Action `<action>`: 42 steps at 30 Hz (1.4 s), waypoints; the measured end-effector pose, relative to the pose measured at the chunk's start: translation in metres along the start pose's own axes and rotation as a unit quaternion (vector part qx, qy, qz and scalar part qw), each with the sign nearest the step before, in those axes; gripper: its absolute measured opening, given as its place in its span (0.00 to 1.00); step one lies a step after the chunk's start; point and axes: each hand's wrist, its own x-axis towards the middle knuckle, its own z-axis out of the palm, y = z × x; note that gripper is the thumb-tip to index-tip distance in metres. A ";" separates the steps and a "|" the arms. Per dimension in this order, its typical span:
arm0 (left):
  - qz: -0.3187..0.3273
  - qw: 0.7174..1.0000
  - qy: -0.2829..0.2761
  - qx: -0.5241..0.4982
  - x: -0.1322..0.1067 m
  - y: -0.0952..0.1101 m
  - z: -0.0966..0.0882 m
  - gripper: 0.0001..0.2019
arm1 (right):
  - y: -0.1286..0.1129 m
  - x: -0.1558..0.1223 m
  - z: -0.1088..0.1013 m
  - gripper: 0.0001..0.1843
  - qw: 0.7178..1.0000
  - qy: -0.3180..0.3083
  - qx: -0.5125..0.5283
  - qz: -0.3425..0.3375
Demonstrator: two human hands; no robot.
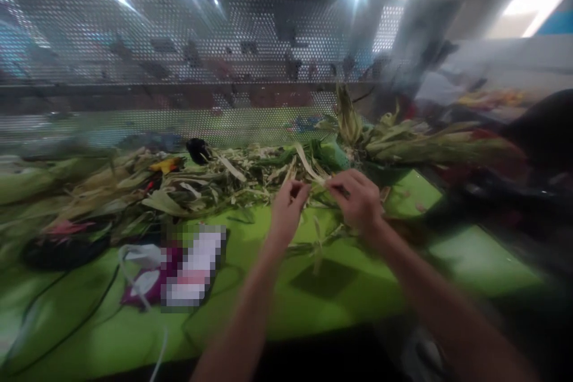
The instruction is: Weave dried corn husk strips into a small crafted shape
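My left hand [286, 206] and my right hand [358, 197] meet above a bright green table [277, 304], both pinched on a pale strip of corn husk [313, 174] that runs between them. Thin green stalks [317, 245] hang down under my hands and throw a dark shadow on the table. Just behind my fingers lies a long heap of husks and leaves [215, 182]. The picture is smeared by motion.
Unhusked corn ears [430, 146] are piled at the back right. A perforated metal screen [201, 59] stands behind the table. On the left lie a black cable [71, 322], a white and purple packet [147, 277] and a dark object [197, 149].
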 end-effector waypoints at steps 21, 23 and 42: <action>-0.111 0.987 -0.083 -0.085 0.004 -0.019 0.010 0.10 | 0.014 -0.020 0.009 0.05 0.989 -0.116 0.055 -0.076; -0.092 0.991 -0.083 -0.055 0.004 -0.018 0.010 0.10 | 0.012 -0.018 0.007 0.06 0.983 -0.131 0.132 -0.002; -0.105 0.988 -0.113 -0.022 0.002 -0.025 0.014 0.13 | 0.017 -0.015 0.017 0.14 0.903 -0.191 0.285 0.258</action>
